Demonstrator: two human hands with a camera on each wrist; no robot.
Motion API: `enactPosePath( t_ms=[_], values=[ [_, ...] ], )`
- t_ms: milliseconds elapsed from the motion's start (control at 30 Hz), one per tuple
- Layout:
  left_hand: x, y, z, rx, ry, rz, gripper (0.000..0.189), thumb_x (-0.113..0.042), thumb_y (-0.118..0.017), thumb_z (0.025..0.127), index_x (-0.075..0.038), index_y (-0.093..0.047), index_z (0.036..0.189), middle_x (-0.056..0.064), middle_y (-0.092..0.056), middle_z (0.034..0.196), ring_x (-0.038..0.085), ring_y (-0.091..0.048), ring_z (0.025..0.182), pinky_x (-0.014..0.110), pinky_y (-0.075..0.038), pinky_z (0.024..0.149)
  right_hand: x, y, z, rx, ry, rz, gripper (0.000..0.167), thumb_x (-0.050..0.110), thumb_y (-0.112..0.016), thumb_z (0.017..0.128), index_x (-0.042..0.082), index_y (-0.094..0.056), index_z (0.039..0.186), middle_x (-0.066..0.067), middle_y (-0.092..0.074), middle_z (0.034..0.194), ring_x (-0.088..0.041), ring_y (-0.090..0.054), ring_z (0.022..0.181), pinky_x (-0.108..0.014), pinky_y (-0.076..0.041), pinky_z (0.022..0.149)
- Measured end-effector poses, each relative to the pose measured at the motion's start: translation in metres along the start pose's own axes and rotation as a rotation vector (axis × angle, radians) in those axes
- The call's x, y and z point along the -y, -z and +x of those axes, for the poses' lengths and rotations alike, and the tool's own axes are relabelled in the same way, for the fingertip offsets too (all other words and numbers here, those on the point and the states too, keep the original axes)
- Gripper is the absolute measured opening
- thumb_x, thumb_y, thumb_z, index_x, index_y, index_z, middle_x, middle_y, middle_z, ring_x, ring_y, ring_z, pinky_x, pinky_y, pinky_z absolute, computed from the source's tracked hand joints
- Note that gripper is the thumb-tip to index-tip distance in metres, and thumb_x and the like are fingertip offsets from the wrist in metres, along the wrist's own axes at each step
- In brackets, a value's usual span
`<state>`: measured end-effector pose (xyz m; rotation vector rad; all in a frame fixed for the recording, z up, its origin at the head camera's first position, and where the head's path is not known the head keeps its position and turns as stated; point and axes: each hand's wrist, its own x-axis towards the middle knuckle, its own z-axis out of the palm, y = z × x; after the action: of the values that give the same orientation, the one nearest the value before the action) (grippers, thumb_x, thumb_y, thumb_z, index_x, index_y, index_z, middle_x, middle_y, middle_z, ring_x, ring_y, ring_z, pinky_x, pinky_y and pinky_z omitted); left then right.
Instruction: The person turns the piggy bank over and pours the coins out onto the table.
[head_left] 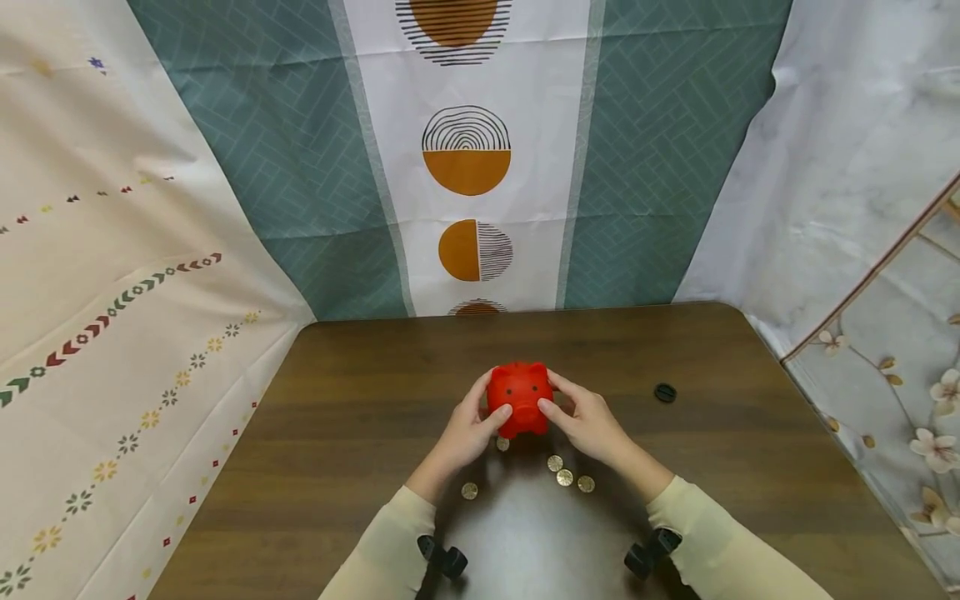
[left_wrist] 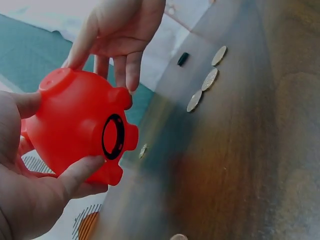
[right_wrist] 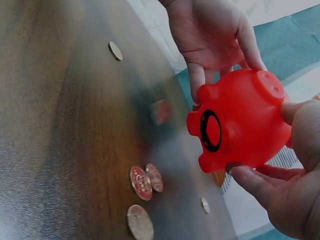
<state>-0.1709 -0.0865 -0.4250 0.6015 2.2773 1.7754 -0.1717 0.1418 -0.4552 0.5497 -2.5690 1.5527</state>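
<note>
A red piggy bank (head_left: pixel 519 398) is held up over the table, its snout toward the head camera. My left hand (head_left: pixel 467 429) grips one side, thumb on the front and fingers reaching behind. On the other side my right hand (head_left: pixel 592 423) holds it the same way. Both wrist views show a black-ringed round hole (left_wrist: pixel 113 136) in its belly between the short feet. Below and nearer lie several gold-coloured coins, among them a coin (head_left: pixel 469 491) by the left wrist and a coin (head_left: pixel 586 484) by the right. A blurred coin-like shape (right_wrist: pixel 161 111) appears under the bank.
A small round black cap (head_left: pixel 665 392) with a slotted face lies on the brown wooden table (head_left: pixel 360 392), right of my right hand. Patterned cloths (head_left: pixel 645 167) hang behind and along both sides of the table.
</note>
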Motion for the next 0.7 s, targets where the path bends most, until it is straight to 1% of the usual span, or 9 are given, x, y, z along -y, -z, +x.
enactPosePath(
  t_ms=[33,100,233,300,367,467,500,600,700],
  values=[
    [0.000,0.000,0.001,-0.010,-0.021,0.004,0.067,-0.015,-0.060,0.095,-0.008,-0.024,0.151,0.019,-0.039,0.146,0.038,-0.063,0.101,0.044,-0.056,0.078,0.001,0.001,0.001,-0.008,0.017,-0.003,0.060,0.036,-0.063,0.093,0.013,-0.043,0.145,-0.012,-0.057,0.132,-0.022,-0.070,0.090,-0.035,-0.056,0.079],
    [0.002,-0.001,0.005,-0.047,-0.104,0.023,0.067,-0.015,-0.061,0.094,-0.010,-0.027,0.151,0.017,-0.039,0.146,0.038,-0.061,0.107,0.041,-0.056,0.080,0.007,0.004,0.003,-0.045,0.074,-0.010,0.059,0.032,-0.064,0.093,0.014,-0.044,0.145,-0.010,-0.056,0.134,-0.020,-0.069,0.093,-0.034,-0.057,0.078],
    [0.000,0.000,0.013,-0.139,-0.331,0.079,0.069,-0.012,-0.066,0.089,-0.016,-0.032,0.150,0.008,-0.028,0.154,0.032,-0.051,0.124,0.039,-0.053,0.087,0.023,0.010,0.005,-0.146,0.225,0.020,0.061,0.020,-0.068,0.090,0.016,-0.043,0.146,-0.006,-0.049,0.141,-0.023,-0.065,0.103,-0.038,-0.055,0.083],
    [-0.003,0.001,0.016,-0.152,-0.380,0.093,0.070,-0.014,-0.067,0.088,-0.016,-0.032,0.149,0.006,-0.026,0.154,0.031,-0.049,0.125,0.040,-0.053,0.086,0.027,0.010,0.006,-0.167,0.234,0.026,0.063,0.019,-0.069,0.090,0.019,-0.042,0.147,-0.004,-0.047,0.142,-0.025,-0.064,0.103,-0.037,-0.055,0.083],
    [-0.009,0.003,0.016,-0.138,-0.372,0.086,0.069,-0.013,-0.067,0.088,-0.012,-0.033,0.148,0.009,-0.031,0.151,0.034,-0.052,0.121,0.040,-0.054,0.084,0.028,0.009,0.005,-0.157,0.195,0.021,0.063,0.023,-0.069,0.090,0.021,-0.040,0.147,-0.006,-0.048,0.140,-0.028,-0.065,0.102,-0.037,-0.056,0.079],
    [-0.017,0.003,0.011,-0.095,-0.293,0.082,0.067,-0.011,-0.065,0.089,-0.006,-0.032,0.148,0.015,-0.038,0.144,0.037,-0.056,0.115,0.039,-0.056,0.080,0.024,0.004,0.003,-0.121,0.099,0.005,0.063,0.032,-0.068,0.090,0.024,-0.041,0.146,-0.007,-0.051,0.137,-0.031,-0.067,0.097,-0.035,-0.058,0.073],
    [-0.019,0.004,0.009,-0.078,-0.274,0.078,0.067,-0.008,-0.065,0.090,-0.003,-0.031,0.147,0.017,-0.039,0.143,0.038,-0.056,0.114,0.039,-0.056,0.080,0.022,0.002,0.002,-0.113,0.085,0.004,0.062,0.033,-0.068,0.090,0.023,-0.042,0.146,-0.008,-0.052,0.137,-0.032,-0.067,0.097,-0.036,-0.058,0.073],
    [-0.021,0.005,0.005,-0.049,-0.235,0.073,0.067,-0.006,-0.064,0.090,-0.001,-0.030,0.148,0.020,-0.033,0.147,0.040,-0.054,0.118,0.042,-0.054,0.084,0.017,0.000,0.000,-0.104,0.080,0.013,0.061,0.033,-0.068,0.090,0.025,-0.043,0.145,-0.008,-0.053,0.136,-0.032,-0.067,0.098,-0.038,-0.058,0.074],
    [-0.015,0.006,0.007,-0.045,-0.223,0.070,0.067,-0.006,-0.063,0.091,-0.002,-0.029,0.149,0.020,-0.026,0.152,0.042,-0.051,0.122,0.047,-0.052,0.088,0.014,-0.001,0.001,-0.103,0.091,0.023,0.059,0.033,-0.068,0.090,0.029,-0.043,0.144,-0.005,-0.056,0.134,-0.027,-0.069,0.096,-0.036,-0.057,0.074]
  ],
)
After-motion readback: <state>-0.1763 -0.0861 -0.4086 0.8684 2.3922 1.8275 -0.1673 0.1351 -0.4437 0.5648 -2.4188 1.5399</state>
